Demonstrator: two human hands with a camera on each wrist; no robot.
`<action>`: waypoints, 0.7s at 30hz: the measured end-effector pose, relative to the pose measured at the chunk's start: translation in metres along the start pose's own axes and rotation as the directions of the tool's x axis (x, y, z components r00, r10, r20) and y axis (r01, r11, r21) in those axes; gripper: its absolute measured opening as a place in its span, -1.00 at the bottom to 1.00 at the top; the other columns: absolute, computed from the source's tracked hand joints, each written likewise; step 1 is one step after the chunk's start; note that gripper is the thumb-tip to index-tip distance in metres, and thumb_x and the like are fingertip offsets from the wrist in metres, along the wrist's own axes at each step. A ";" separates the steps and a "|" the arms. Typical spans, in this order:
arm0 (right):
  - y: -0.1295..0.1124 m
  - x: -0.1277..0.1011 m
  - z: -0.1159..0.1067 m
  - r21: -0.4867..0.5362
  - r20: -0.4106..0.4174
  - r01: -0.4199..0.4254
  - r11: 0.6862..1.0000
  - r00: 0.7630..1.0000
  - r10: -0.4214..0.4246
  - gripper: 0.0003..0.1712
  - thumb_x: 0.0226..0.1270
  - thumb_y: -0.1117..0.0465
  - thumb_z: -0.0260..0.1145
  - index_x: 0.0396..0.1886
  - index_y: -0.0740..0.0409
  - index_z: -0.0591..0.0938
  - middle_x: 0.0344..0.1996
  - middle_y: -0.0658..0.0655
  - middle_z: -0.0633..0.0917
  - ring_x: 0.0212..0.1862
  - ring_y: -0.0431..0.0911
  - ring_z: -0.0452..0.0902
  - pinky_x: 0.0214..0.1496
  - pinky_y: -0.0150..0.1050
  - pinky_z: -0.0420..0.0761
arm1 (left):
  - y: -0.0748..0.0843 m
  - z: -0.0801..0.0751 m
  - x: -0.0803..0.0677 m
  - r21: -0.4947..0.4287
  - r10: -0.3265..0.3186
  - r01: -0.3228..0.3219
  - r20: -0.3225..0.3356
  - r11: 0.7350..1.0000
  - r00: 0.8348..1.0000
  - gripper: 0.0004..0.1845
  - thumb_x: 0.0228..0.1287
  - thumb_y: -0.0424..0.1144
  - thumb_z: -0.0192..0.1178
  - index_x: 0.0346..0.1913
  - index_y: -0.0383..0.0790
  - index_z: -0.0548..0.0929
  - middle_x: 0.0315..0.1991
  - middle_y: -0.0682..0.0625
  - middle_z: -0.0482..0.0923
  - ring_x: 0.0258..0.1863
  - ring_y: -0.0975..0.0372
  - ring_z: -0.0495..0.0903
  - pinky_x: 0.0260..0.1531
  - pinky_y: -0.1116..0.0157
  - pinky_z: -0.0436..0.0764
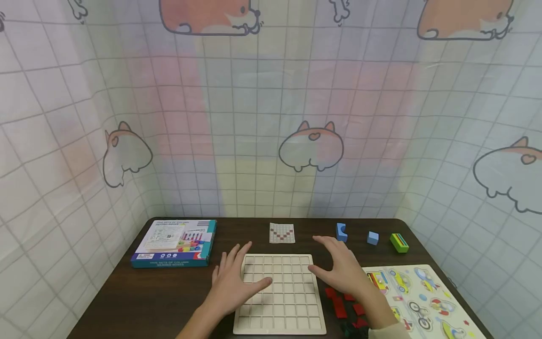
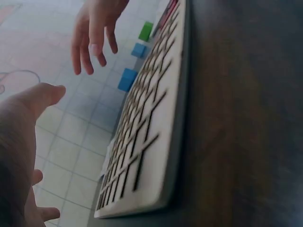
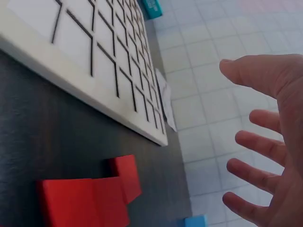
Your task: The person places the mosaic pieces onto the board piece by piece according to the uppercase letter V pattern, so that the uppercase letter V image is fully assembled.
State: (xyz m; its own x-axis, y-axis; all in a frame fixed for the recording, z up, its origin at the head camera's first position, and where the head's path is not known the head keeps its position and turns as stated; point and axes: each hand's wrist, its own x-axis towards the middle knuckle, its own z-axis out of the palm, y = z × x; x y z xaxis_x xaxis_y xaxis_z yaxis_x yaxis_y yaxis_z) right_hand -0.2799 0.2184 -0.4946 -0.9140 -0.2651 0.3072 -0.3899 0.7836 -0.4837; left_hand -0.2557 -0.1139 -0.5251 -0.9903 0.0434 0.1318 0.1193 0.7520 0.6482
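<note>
A pale grid board (image 1: 280, 301) with rows of square cells lies flat on the dark table. My left hand (image 1: 236, 285) hovers over its left side, fingers spread and holding nothing. At the upper right edge hangs my right hand (image 1: 340, 268), its thumb apart from the fingers and its palm bare. In the left wrist view both hands stay above the board's surface. Red blocks (image 3: 75, 203) lie beside the board under the right forearm, which partly hides them. Behind the board is a small pattern card (image 1: 282, 233) with a V of dark red squares.
A teal and white box (image 1: 173, 243) sits at the back left. Along the back right stand a notched blue block (image 1: 341, 232), a blue cube (image 1: 372, 238) and a green block stack (image 1: 399, 243). A vehicle picture board (image 1: 423, 296) covers the right side. Dark green pieces (image 1: 350, 330) lie near the front.
</note>
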 end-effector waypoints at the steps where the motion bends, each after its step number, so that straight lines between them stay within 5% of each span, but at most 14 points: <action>1: 0.001 -0.002 0.000 0.009 0.005 -0.004 1.000 1.000 0.004 -0.12 0.43 -0.18 0.59 0.66 -0.20 0.48 0.58 0.03 0.55 0.60 0.22 0.43 0.50 0.64 0.38 | -0.002 0.000 -0.002 -0.010 0.002 -0.002 0.004 1.000 1.000 0.20 0.06 0.68 0.42 0.74 0.61 0.10 0.84 -0.02 0.05 0.79 -0.41 -0.09 0.53 -0.70 -0.03; 16: 0.021 -0.025 0.000 0.014 0.044 -0.079 0.997 0.996 0.078 -0.24 0.37 -0.12 0.66 0.50 -0.15 0.62 0.30 0.04 0.74 0.34 0.09 0.53 0.37 0.39 0.56 | -0.018 -0.011 -0.042 -0.102 -0.062 0.078 0.151 0.992 0.987 0.32 0.00 0.60 0.54 0.79 0.38 0.13 0.77 -0.06 0.19 0.76 -0.37 0.09 0.43 -0.66 0.30; 21: 0.023 -0.025 -0.004 -0.002 0.083 -0.091 0.996 0.992 0.091 -0.24 0.32 -0.13 0.68 0.46 -0.07 0.66 0.19 0.00 0.75 0.21 0.00 0.52 0.29 0.27 0.57 | -0.019 -0.012 -0.045 -0.082 -0.068 0.083 0.174 0.993 0.982 0.38 -0.05 0.62 0.56 0.80 0.23 0.17 0.79 -0.07 0.20 0.78 -0.36 0.03 0.50 -0.63 0.22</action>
State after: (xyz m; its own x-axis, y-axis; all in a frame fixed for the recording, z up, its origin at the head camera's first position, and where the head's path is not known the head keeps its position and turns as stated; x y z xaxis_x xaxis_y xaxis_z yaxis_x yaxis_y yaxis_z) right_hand -0.2657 0.2450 -0.5102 -0.9518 -0.2385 0.1929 -0.3048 0.8054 -0.5084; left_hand -0.2122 -0.1377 -0.5345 -0.9933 0.1064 -0.0452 0.0420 0.6966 0.7162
